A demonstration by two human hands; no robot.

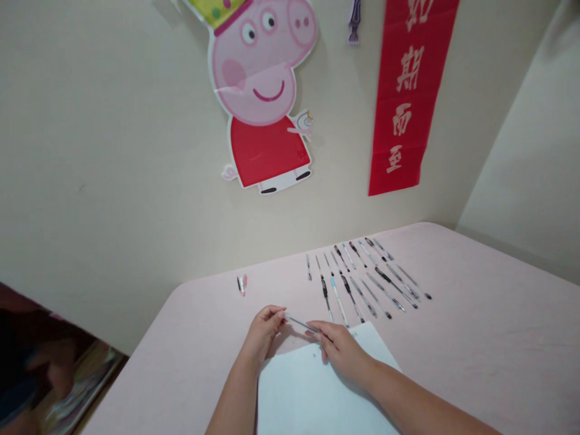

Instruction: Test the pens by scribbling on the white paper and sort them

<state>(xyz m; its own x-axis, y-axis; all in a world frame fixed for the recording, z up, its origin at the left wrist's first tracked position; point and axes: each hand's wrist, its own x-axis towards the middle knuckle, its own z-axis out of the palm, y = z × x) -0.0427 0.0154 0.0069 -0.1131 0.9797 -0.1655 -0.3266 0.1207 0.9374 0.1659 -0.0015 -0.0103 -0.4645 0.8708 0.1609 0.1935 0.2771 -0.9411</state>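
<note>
Between my two hands is a slim, clear pen (299,323), slanting down to the right above the far edge of a white sheet of paper (299,399). My left hand (266,329) pinches its left end between thumb and fingers. At its other end, my right hand (338,347) is closed on the pen, over the paper. Small dark marks show near the sheet's top edge. Beyond my right hand, several pens (348,296) lie side by side in two rows, some with black grips, some clear, some pale blue and white.
A pink-covered table (475,362) meets the wall at the back. A small pink, white and black item (241,285) lies at the back left. On the wall hang a cartoon pig cutout (269,148) and a red banner (408,121). A person's arm (58,362) shows at lower left.
</note>
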